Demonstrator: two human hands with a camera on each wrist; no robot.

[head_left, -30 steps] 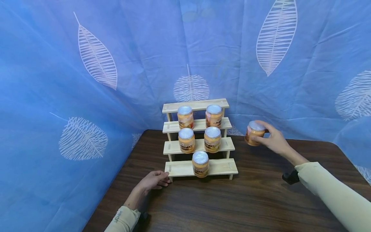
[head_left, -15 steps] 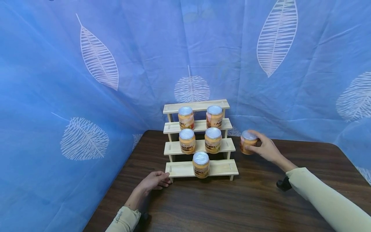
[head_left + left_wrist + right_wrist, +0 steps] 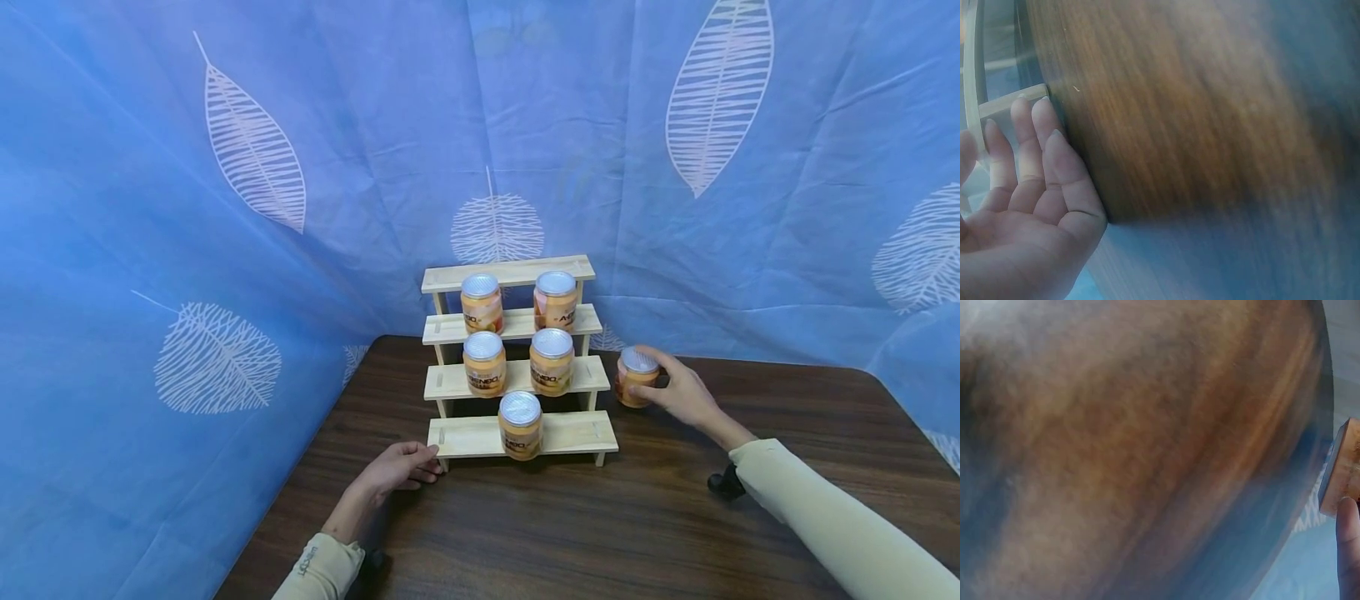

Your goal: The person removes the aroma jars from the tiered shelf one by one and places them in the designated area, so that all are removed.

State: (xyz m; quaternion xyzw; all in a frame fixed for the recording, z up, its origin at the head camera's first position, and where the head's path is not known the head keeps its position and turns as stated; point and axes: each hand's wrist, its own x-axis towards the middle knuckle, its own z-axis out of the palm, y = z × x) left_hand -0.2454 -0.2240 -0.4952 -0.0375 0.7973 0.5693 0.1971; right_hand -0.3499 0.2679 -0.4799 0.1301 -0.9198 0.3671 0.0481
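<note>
A four-step wooden display stand (image 3: 465, 435) rises in the middle of the table. At the left end of its lowest step, my left hand (image 3: 393, 468) holds the corner, thumb at the board and fingers by the leg (image 3: 1013, 100). My right hand (image 3: 684, 396) grips an orange jar (image 3: 627, 390) with a silvery lid, thumb on the near side, just right of the stand. Part of that jar (image 3: 1342, 472) and one finger (image 3: 1347, 544) show at the edge of the right wrist view. Similar jars stand on the steps: one on the lowest (image 3: 521, 433), two above it (image 3: 551, 371) and two higher up (image 3: 482, 312).
The dark wooden table (image 3: 585, 533) has rounded far corners. A blue cloth (image 3: 360, 167) with white leaf prints hangs behind it and along the left side. The stand's top step (image 3: 510, 272) bears no jar.
My right hand has carried the jar left, toward the stand, and lower in the view. My left hand has stayed at the corner of the lowest step.
</note>
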